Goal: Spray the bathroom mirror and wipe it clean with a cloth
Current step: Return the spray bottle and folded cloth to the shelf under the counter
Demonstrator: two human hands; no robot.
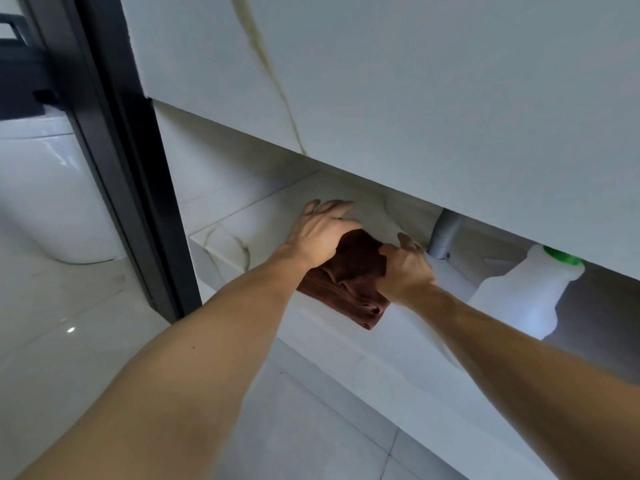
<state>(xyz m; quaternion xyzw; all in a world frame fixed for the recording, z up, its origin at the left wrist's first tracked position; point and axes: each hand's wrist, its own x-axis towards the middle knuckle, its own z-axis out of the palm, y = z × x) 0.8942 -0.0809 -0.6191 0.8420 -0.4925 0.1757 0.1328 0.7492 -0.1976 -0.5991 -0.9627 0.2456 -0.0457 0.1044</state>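
Observation:
A dark brown cloth (pixel 349 282) lies bunched on a low marble ledge (pixel 221 237) under the vanity. My left hand (pixel 322 233) rests on the cloth's far end with its fingers spread and straight. My right hand (pixel 407 268) grips the cloth's right side, fingers curled into the fabric. A white plastic bottle with a green cap (pixel 519 296) lies tilted on the ledge just right of my right hand. No mirror is in view.
The white marble-patterned vanity front (pixel 415 98) hangs low over the ledge. A grey drain pipe (pixel 445 233) drops behind my right hand. A black door frame (pixel 114 161) stands left, with a white toilet (pixel 45 188) beyond it. Glossy floor tiles (pixel 311 427) lie below.

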